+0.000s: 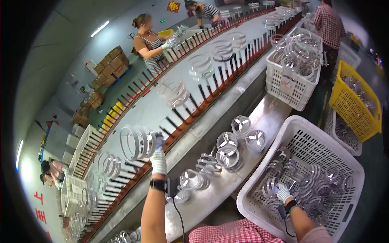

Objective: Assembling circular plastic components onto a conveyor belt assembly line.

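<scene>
My left hand, in a striped white glove, is raised at the edge of the conveyor, fingers closed around the near end of a clear, ringed part whose several hoops lie sideways above the black pegs. Down in the white basket at the right is my gloved right hand. Its fingers pinch a smaller-looking clear ringed part among a heap of similar parts. On the metal ledge between my hands stand several round clear parts with three-spoked silver centres.
A conveyor edged with upright black pegs curves away, carrying more ringed parts. Filled white and yellow crates stand at the right. Co-workers work across the line; another person stands far right.
</scene>
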`<control>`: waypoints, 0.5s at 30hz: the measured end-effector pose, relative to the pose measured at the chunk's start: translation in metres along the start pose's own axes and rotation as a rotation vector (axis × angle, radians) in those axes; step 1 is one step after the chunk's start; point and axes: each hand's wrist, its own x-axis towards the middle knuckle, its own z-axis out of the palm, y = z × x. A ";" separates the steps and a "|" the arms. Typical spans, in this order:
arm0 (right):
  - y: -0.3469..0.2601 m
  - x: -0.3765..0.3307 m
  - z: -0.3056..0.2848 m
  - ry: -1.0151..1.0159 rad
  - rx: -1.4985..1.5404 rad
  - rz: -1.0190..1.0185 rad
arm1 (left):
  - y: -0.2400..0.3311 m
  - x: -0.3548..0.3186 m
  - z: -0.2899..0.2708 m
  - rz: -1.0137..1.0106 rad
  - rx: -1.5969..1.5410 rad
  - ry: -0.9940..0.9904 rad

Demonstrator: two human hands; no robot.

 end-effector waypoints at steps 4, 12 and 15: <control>0.019 -0.046 -0.032 0.260 0.022 0.053 | 0.022 0.040 0.066 -0.266 -0.579 -0.010; -0.037 -0.114 -0.058 0.427 0.348 0.220 | -0.028 0.031 0.103 -0.248 -0.553 -0.328; -0.056 -0.125 -0.070 0.448 0.273 0.143 | -0.024 0.012 0.075 -0.503 -0.903 -0.326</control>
